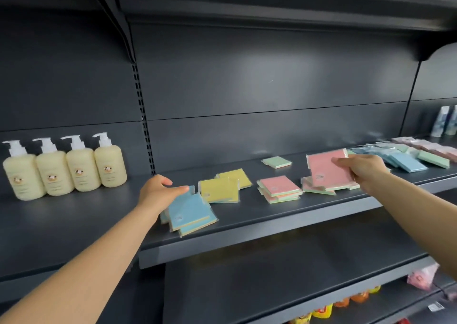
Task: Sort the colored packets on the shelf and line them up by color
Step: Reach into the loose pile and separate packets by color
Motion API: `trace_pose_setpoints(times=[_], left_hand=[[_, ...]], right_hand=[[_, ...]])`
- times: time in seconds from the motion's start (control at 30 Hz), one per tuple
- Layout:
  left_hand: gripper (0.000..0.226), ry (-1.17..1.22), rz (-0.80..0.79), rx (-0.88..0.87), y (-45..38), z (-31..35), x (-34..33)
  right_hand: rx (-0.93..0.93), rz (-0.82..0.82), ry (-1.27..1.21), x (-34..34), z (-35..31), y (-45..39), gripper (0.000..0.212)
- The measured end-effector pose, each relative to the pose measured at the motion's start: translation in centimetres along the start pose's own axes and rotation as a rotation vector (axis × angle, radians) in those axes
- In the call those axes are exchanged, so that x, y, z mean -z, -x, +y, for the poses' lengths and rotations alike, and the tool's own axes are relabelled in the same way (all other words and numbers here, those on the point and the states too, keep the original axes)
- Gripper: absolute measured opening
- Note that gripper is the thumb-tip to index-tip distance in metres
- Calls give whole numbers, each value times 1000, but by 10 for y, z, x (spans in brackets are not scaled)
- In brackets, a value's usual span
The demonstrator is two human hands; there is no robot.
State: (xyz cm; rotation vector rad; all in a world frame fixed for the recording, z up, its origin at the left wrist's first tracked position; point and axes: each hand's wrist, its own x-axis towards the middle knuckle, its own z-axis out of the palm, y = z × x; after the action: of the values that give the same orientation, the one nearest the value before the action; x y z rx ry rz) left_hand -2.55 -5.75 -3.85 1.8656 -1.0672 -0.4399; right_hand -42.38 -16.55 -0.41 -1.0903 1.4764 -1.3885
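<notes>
both arms reach forward; left hand (158, 190) extends flat fingers, right hand (358, 171) pinches a pink packet (326, 168).

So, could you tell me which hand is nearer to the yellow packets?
Left. The left hand rests on the blue stack just beside the yellow packets; the right hand holds a pink packet farther right.

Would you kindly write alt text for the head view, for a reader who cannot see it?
At a dark shelf, the right hand holds a pink packet above the pink stacks, while the left hand touches the blue stack. Yellow packets lie between, a green packet behind, unsorted packets far right, and four pump bottles stand at left.
</notes>
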Motion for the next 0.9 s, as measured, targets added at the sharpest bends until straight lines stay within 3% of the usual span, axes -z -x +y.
trace_pose_setpoints(times=[0.17,0.37,0.47,0.57,0.63,0.8,0.9], left_hand=[[41,24,-84,-55,-6,47,-43],[37,62,-130,-19,-22,88,-116],[37,65,-125,-16,-29,111,-149],[38,57,-115,-18,-38,131,-179],[40,37,-122,-13,-44,142,-198],[41,0,-148,30,-59,158,-239],[45,-59,-173,50,-73,163,-260]], right_hand=[[-15,-78,41,15,9,-43,17],[-62,-326,179,19,15,-98,19],[-2,-433,410,17,27,-130,41],[120,-495,616,14,25,-140,21],[187,-543,713,13,26,-149,24],[293,-647,849,11,27,-178,31],[313,-661,818,7,27,-197,45]])
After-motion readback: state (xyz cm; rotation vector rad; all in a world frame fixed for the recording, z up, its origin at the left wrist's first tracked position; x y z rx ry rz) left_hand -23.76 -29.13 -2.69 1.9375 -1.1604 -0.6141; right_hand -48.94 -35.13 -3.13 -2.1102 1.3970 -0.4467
